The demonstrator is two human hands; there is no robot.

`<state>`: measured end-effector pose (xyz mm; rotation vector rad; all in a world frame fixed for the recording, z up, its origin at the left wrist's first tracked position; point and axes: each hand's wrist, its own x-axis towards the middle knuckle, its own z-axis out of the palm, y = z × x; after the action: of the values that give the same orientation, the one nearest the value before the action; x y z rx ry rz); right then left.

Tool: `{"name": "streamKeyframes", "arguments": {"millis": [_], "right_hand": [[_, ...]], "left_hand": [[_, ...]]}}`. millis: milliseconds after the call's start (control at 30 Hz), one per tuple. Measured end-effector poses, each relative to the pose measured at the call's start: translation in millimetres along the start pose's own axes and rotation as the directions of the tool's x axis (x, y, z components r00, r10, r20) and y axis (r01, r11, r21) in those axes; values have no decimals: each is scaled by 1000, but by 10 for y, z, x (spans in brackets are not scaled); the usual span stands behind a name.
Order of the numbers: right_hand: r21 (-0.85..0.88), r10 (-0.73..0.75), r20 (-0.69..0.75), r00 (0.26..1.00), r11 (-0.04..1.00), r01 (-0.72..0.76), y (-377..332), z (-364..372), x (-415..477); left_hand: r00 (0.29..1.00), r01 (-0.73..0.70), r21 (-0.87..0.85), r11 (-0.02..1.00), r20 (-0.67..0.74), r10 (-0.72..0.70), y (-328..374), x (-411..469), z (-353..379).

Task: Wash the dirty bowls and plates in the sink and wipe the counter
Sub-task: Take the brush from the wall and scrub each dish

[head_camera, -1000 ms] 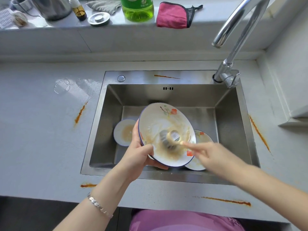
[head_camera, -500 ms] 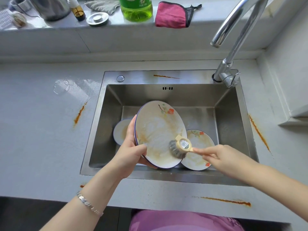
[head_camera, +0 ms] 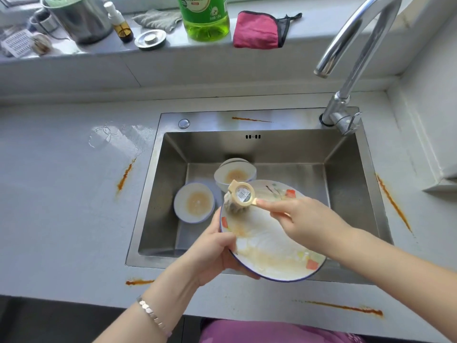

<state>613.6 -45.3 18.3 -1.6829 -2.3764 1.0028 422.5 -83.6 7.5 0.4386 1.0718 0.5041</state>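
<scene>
While pinching the plate's left rim in the left hand, thumb on top and fingers beneath, holds it nearly level over the sink's near edge. Rests the brush head-down on the plate's far-left rim, handle running right into the right hand's closed grip, with the brown smears nearward of the bristles. Since half a second ago, has laid the plate down from a steep tilt and carried the brush from near-right to far rim.

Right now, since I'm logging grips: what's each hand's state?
Left hand: holds the plate by its rim.
Right hand: holds the scrub brush by its handle.
</scene>
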Motion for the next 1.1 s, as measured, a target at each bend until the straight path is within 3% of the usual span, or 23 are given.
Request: {"name": "streamKeyframes", "arguments": {"millis": [200, 267, 367, 433, 500, 633, 767, 900, 1000, 1100], "right_hand": [[-243, 247, 22, 969, 941, -234, 422, -70, 2], [-248, 305, 102, 947, 930, -272, 473, -24, -156], [13, 261, 275, 925, 961, -275, 382, 153, -476], [281, 162, 322, 933, 924, -258, 192, 209, -580], [441, 104, 328, 939, 862, -249, 61, 225, -569], [440, 108, 327, 939, 862, -252, 84, 108, -499], [331, 182, 370, 911, 891, -312, 248, 89, -529], [472, 50, 347, 937, 853, -221, 7, 178, -375], [560, 118, 207, 971, 800, -216, -45, 246, -149], [583, 82, 196, 977, 791, -184, -63, 316, -168]], "left_hand": [[996, -61, 63, 996, -56, 64, 78, -21, -104], [987, -110, 80, 991, -106, 118, 71, -6, -132], [970, -164, 89, 982, -167, 177, 50, 30, -128], [964, -182, 111, 977, -174, 199, 22, 63, -84], [966, -179, 106, 978, -169, 195, -13, 90, -44], [967, -203, 46, 978, -150, 208, 10, 67, -50], [956, -225, 113, 968, -164, 241, 46, 53, -110], [970, -190, 144, 971, -125, 209, -39, 90, -92], [978, -167, 118, 979, -109, 180, -67, 96, -60], [970, -180, 89, 980, -151, 192, -33, 93, -82]]}}
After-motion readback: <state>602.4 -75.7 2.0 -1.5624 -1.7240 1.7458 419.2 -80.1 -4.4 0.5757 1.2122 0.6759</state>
